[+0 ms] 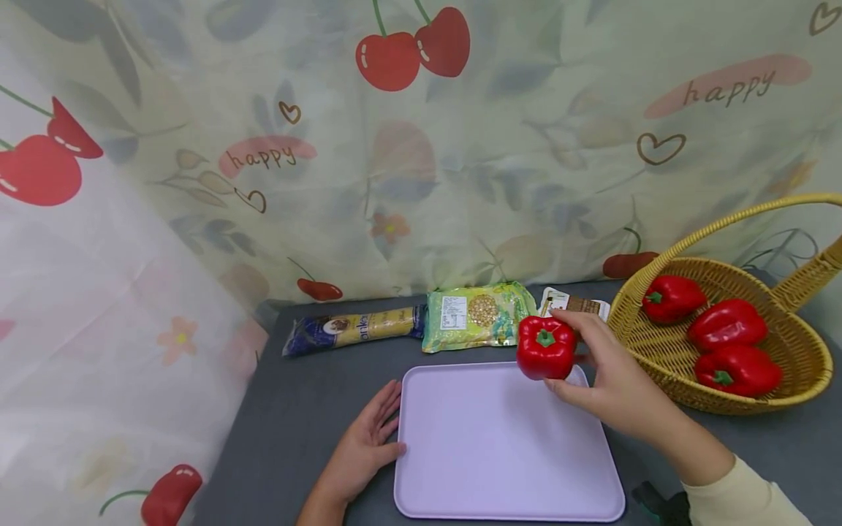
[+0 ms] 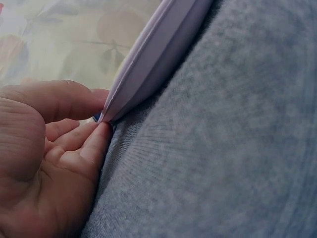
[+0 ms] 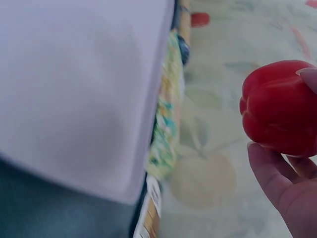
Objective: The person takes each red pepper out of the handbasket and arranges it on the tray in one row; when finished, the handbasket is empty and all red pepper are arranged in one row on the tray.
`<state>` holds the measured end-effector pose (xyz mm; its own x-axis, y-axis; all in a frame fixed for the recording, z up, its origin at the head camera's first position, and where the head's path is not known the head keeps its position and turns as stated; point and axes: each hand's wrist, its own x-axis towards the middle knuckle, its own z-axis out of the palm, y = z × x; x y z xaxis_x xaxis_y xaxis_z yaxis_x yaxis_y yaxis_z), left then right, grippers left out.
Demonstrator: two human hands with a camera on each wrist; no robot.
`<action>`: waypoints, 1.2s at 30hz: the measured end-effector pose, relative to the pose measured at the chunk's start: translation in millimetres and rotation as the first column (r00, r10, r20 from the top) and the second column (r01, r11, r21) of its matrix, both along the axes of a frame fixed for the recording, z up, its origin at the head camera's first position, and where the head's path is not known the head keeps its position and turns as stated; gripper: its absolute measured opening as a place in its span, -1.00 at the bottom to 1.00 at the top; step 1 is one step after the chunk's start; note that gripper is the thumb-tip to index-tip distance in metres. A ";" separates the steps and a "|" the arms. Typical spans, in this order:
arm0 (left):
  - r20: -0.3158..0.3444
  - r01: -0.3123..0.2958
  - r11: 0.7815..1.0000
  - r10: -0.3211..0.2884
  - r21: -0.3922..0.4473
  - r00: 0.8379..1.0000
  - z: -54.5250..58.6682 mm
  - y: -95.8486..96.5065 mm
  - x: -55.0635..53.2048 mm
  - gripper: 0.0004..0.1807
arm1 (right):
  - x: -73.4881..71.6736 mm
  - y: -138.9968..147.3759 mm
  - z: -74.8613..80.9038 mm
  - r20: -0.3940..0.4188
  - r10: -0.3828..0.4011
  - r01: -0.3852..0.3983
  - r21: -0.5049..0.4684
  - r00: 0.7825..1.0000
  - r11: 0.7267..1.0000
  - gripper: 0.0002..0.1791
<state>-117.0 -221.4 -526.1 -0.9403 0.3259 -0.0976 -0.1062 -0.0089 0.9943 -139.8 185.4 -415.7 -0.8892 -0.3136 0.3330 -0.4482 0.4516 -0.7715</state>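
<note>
In the head view my right hand grips a red bell pepper over the far right part of a lavender tray. The pepper's green stem faces the camera. The right wrist view shows the same pepper between thumb and fingers, well away from the tray's surface. My left hand is at the tray's left edge. Close up, the left thumb lies on top of the rim and the fingers lie beneath, pinching it. The tray's surface is bare.
A wicker basket with a tall handle stands at the right, holding three red peppers. Along the back lie a long blue-and-yellow packet, a green-yellow bag and a brown-white packet. Behind them hangs a printed curtain.
</note>
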 end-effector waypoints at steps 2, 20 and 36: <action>0.001 0.001 1.000 -0.001 -0.001 1.000 0.1 0.2 -0.1 0.16 | -1.0 -8.6 -5.2 0.028 0.016 -0.016 0.008 0.999 1.000 0.13; 0.026 0.006 1.000 -0.006 -0.014 1.000 3.4 1.5 -0.3 0.18 | -17.7 -81.7 -40.1 0.195 0.174 -0.165 -0.058 0.965 0.985 -0.05; 0.047 -0.002 1.000 0.002 -0.018 0.999 4.4 1.2 0.2 0.15 | -36.5 -143.7 -52.9 0.238 0.196 -0.194 -0.032 0.951 0.980 -0.04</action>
